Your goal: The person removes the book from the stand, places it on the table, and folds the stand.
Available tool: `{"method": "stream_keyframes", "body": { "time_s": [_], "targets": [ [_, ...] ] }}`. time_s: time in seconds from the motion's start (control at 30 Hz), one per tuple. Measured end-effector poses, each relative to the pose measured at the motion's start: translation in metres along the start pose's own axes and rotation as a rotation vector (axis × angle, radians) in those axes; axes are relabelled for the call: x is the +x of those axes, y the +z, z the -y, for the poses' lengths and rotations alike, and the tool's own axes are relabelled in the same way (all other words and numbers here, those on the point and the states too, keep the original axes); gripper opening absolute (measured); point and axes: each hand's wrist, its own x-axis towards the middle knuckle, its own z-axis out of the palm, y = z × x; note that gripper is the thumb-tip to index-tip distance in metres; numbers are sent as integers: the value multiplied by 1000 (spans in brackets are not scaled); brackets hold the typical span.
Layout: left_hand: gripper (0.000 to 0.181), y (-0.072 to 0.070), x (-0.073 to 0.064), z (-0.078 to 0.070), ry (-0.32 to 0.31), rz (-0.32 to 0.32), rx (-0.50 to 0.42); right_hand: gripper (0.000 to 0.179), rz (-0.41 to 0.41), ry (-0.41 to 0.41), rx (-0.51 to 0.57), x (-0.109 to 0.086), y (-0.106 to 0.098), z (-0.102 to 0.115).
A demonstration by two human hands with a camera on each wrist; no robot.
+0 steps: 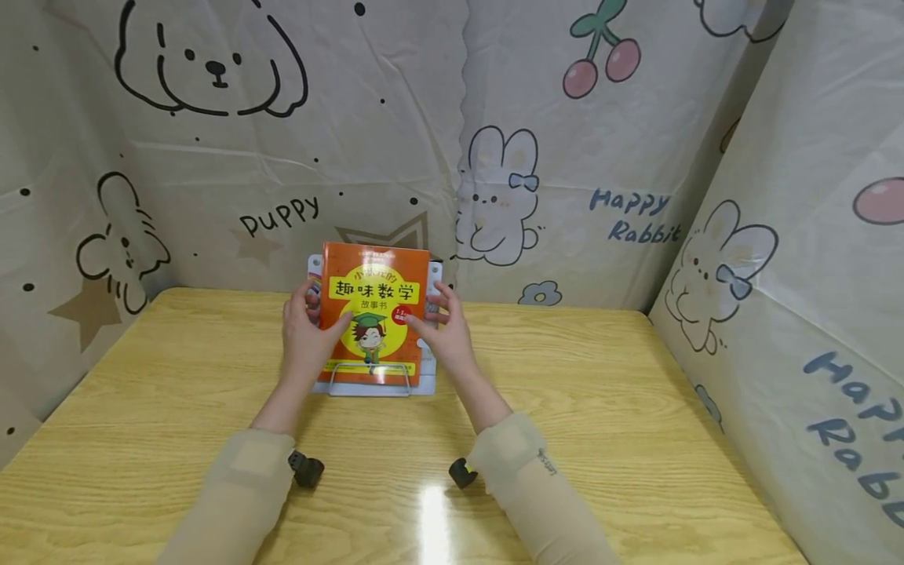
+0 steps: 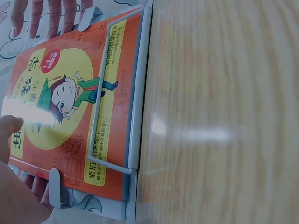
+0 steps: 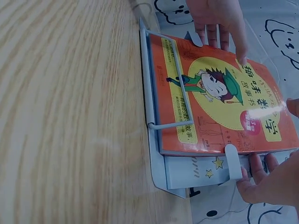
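An orange book (image 1: pixel 413 271) with a yellow circle and a cartoon child in a green cap stands upright, leaning back on a pale book stand (image 1: pixel 424 386). The stand's wire bar (image 2: pixel 99 88) crosses the lower cover. My left hand (image 1: pixel 304 341) grips the book's left side, thumb over the cover and fingers at the edge behind. On the right side my right hand (image 1: pixel 452 333) holds it likewise, its thumb (image 3: pixel 293 107) in front and its fingers (image 3: pixel 257 170) by the back. Small side clips (image 3: pixel 232 161) flank the book. The fingertips behind the book are partly hidden.
The stand rests on a wood-grain table (image 1: pixel 579 392) near its back edge. Behind and beside hangs a printed cloth (image 1: pixel 395 118) with puppies, rabbits and cherries. Black devices (image 1: pixel 307 471) are strapped at both wrists, over beige sleeves (image 1: pixel 240 486).
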Motion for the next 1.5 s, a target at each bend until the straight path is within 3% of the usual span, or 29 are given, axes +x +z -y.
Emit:
{"method": "stream_keyframes", "body": {
  "time_s": [0.6, 0.9, 1.17, 1.33, 1.5],
  "targets": [
    [78, 5, 4, 0, -52, -9, 67, 67, -34, 110, -13, 3, 8, 10],
    [75, 8, 8, 1, -37, -20, 78, 60, -30, 146, -24, 9, 9, 16],
    [74, 8, 8, -2, -25, -13, 70, 52, -52, 90, -112, 11, 8, 15],
    [73, 7, 6, -2, -26, -15, 70, 56, -57, 25, -222, 11, 8, 11],
    [73, 7, 6, -2, -35, -20, 81, 62, -48, -25, -266, 13, 7, 7]
  ]
}}
